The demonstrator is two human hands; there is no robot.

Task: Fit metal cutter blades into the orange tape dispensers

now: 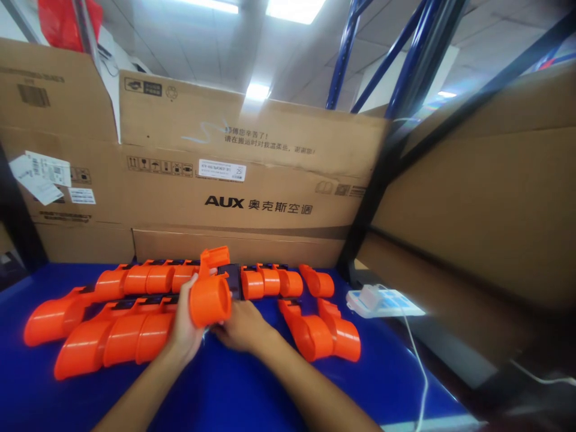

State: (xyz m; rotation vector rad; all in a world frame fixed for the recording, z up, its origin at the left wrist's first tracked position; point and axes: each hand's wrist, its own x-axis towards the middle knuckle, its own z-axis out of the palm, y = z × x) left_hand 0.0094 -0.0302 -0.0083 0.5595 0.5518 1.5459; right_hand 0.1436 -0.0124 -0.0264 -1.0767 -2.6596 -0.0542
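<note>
My left hand (186,321) is closed around an orange plastic part (210,300) with a wide round ring and a bracket-like arm at its top. It is held up above the blue table, the ring's opening facing right. My right hand (240,327) is just right of and below that ring, fingers curled inward. Its fingertips are partly hidden, so what they grip cannot be made out. Behind the held part stands a dark box-like object (232,281). Similar orange parts lie on both sides, among them a front-left one (85,351) and a front-right one (315,337).
Orange parts form rows on the blue table (216,396). Cardboard with printed lettering (171,201) walls off the back, and another cardboard panel (486,198) is at right. A white power strip (382,302) with a trailing cable (418,360) lies at the right edge, near a dark rack post (373,192).
</note>
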